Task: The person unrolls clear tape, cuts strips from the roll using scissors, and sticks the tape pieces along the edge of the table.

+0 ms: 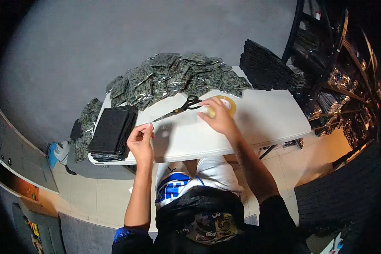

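Observation:
Black-handled scissors (176,111) lie on the white table (194,137), blades pointing left. My left hand (141,142) is closed near the blade tips, thumb and fingertips pressed together; what they pinch, if anything, is too small to name. My right hand (219,116) is curved around the left side of a roll of clear yellowish tape (229,104), just right of the scissor handles. A stack of flat black packages (112,132) sits at the table's left end, beside my left hand.
A heap of camouflage-patterned packages in clear plastic (165,78) covers the table's back edge. More black packages (269,67) are piled at the back right. A dark rack (326,46) with shiny wrapped items stands at the right. A grey panel (23,148) is at the left.

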Demonstrator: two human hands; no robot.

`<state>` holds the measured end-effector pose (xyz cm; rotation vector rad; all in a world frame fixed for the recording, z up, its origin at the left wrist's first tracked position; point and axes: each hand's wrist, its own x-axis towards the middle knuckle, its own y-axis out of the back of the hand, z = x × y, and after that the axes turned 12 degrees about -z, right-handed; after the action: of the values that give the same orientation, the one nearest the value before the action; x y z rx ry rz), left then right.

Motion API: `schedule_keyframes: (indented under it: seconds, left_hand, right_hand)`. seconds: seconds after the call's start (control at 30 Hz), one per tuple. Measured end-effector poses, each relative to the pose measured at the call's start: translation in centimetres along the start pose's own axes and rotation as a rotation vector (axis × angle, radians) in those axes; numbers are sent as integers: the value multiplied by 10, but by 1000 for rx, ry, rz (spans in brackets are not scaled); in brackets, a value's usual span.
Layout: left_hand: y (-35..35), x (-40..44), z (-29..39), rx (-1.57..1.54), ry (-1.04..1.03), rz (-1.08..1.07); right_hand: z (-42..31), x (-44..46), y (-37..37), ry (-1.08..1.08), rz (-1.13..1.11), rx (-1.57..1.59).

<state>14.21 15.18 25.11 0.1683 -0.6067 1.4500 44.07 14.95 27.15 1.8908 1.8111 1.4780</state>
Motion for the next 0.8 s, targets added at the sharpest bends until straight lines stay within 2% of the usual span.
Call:
schedule_keyframes:
  seconds: [0.03, 0.17, 0.3, 0.4, 0.53, 0.63, 0.73, 0.8]
  left_hand:
    - [-2, 0, 1, 19, 10, -1]
    - [-5, -2, 10, 82, -19, -53]
    - [-8, -6, 11, 89, -29, -90]
    - [-9, -8, 11, 84, -7, -93]
    - [-5, -10, 3, 112, 53, -153]
    - [0, -10, 0, 65, 183, -196]
    - [0, -15, -6, 141, 202, -166]
    - [5, -11, -8, 130, 183, -62]
  right_hand:
    - [-19, 7, -1, 29, -21, 112]
    - [-67, 36, -8, 167, -171, 170]
    - [-68, 57, -29, 255, -290, 347]
    - [-60, 60, -41, 188, -414, 510]
    - [-55, 54, -41, 133, -365, 456]
    - [-47, 49, -38, 84, -323, 380]
    - [-46, 41, -36, 114, -302, 287]
    - [-40, 38, -34, 83, -287, 350]
